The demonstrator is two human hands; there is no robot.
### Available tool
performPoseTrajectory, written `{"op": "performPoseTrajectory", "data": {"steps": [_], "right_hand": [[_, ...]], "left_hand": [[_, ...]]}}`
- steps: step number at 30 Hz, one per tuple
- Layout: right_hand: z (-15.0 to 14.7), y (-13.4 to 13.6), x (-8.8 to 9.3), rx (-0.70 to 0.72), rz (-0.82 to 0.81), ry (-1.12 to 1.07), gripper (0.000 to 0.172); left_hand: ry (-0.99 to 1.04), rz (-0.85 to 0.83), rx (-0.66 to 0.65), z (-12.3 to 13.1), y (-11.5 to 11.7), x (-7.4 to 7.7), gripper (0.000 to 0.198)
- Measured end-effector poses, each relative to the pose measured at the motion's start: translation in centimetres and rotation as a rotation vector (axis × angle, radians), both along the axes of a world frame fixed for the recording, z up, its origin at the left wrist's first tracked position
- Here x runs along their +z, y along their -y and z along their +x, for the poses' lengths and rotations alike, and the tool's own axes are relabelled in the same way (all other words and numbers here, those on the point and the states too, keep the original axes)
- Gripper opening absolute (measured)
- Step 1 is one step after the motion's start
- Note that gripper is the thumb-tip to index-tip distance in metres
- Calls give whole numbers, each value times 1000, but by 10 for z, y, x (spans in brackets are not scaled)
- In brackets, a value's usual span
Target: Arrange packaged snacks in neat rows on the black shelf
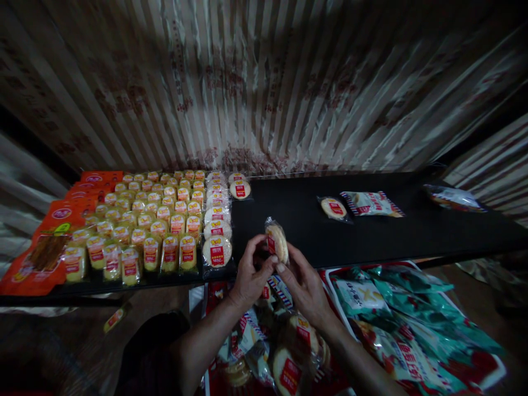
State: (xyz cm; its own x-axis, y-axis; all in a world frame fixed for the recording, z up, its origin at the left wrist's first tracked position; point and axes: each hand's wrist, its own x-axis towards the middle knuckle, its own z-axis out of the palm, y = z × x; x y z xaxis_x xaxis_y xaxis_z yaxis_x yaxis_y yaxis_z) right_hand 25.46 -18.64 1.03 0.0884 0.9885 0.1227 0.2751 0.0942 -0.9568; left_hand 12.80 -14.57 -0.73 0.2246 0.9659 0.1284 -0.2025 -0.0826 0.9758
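Between my left hand (252, 275) and my right hand (305, 283) a round wrapped rice cracker pack (278, 242) is held upright, gripped by the fingers and thumbs of both. It has clear film and a red label. Below my hands, a red-lined basket (209, 379) holds more wrapped crackers (286, 374) and striped packets. Left of my hands on the black table, a column of round cracker packs (217, 251) runs front to back. Two more round packs (240, 190) lie at the back of a neighbouring column.
Rows of small yellow wrapped cakes (151, 253) and orange bags (61, 212) cover the table's left. A cracker pack (334, 208), a striped packet (371, 203) and another packet (454, 198) lie on the right. A white-rimmed basket (340, 308) with green bags stands at front right.
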Motion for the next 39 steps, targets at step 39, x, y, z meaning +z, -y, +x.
{"op": "performPoseTrajectory", "data": {"steps": [39], "right_hand": [[5,-22,-14,-172,-94,-260,57]], "left_hand": [[-416,352,383,-5,-5,-6,25]]}}
